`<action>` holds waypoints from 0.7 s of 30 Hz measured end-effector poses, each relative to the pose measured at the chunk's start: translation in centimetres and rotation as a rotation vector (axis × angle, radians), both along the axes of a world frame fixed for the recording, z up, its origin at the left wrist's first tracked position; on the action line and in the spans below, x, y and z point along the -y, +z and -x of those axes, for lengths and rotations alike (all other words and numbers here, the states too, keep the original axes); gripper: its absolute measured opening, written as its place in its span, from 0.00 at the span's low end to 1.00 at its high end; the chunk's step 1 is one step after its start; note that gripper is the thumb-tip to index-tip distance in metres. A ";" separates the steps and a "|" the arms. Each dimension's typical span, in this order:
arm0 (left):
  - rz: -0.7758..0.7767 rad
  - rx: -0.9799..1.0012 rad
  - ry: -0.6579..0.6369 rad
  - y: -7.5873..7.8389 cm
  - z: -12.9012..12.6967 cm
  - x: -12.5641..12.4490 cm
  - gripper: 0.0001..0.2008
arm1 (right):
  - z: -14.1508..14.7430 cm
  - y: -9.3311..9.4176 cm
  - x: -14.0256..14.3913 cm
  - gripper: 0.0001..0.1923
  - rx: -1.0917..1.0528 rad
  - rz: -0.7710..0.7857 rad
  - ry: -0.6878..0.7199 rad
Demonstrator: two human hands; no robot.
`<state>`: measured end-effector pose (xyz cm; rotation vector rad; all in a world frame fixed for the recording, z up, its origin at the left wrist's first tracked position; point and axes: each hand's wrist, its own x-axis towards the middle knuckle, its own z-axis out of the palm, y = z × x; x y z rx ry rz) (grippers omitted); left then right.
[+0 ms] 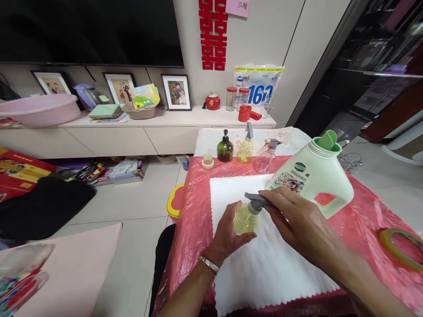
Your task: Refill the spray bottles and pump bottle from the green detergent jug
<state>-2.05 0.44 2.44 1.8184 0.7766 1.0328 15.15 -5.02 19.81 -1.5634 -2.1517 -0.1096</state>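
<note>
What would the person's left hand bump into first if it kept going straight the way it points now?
The left hand already grips the small spray bottle of yellowish liquid. Beyond that, it points up and right toward the big white detergent jug, probably the next thing met, though depth is hard to judge.

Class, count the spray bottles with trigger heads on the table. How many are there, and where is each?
3. One spray bottle is held in both hands over the white cloth; a yellowish one and a clear one stand at the far edge. None seems hidden.

Left hand [228, 235] cups a small yellow spray bottle [245, 218] over the white cloth [264, 268], right hand [297, 220] pinching its grey spray head [256, 201]; big detergent jug [315, 178] just behind.
</note>
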 end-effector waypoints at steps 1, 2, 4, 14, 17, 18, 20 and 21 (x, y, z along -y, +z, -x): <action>0.000 0.003 -0.005 0.0 0.0 0.0 0.42 | 0.0 0.2 -0.1 0.13 0.004 0.010 0.009; -0.001 0.005 -0.010 0.1 0.0 0.0 0.42 | 0.0 0.3 -0.2 0.14 0.009 0.020 0.015; -0.001 0.005 -0.018 0.2 0.0 0.0 0.42 | 0.0 0.4 -0.4 0.13 0.022 0.048 0.016; -0.020 -0.022 -0.003 -0.5 0.0 0.1 0.46 | 0.5 0.1 -1.2 0.10 -0.090 0.275 -0.081; -0.032 -0.016 -0.009 -0.6 0.0 0.1 0.46 | 0.9 0.2 -1.3 0.09 -0.137 0.319 -0.099; -0.032 -0.015 -0.010 -0.6 0.0 0.1 0.46 | 1.0 0.3 -1.3 0.09 -0.156 0.351 -0.105; -0.024 -0.012 -0.008 -0.6 0.0 0.0 0.46 | 0.9 0.7 -1.3 0.10 -0.227 0.434 -0.094; -0.018 -0.008 -0.006 -0.6 0.0 0.0 0.46 | 0.7 0.9 -1.2 0.11 -0.284 0.491 -0.066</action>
